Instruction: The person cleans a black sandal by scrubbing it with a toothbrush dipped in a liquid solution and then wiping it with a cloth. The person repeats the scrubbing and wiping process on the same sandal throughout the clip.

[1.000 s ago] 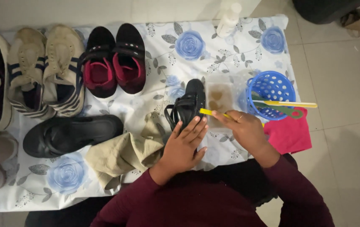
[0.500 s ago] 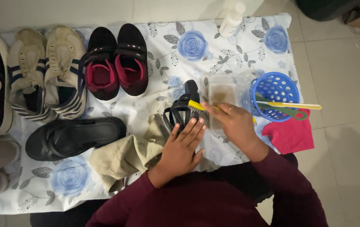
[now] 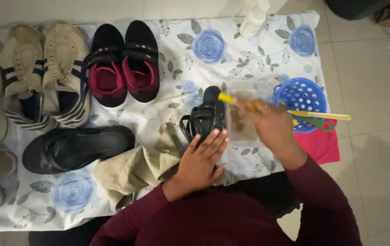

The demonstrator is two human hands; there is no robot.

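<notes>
On the floral cloth [image 3: 258,50], left hand [image 3: 199,164] half-covers a black sandal [image 3: 206,116].

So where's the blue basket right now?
In the head view the blue basket sits right of centre on the flowered cloth, just beyond the right hand, beside the clear plastic container and above the pink cloth.

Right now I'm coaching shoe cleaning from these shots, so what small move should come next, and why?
Probably bring the yellow brush down onto the black sandal. The right hand holds the brush with its tip at the sandal's upper end, beside the clear tub of brownish liquid, while the left hand steadies the sandal's near end.
</notes>
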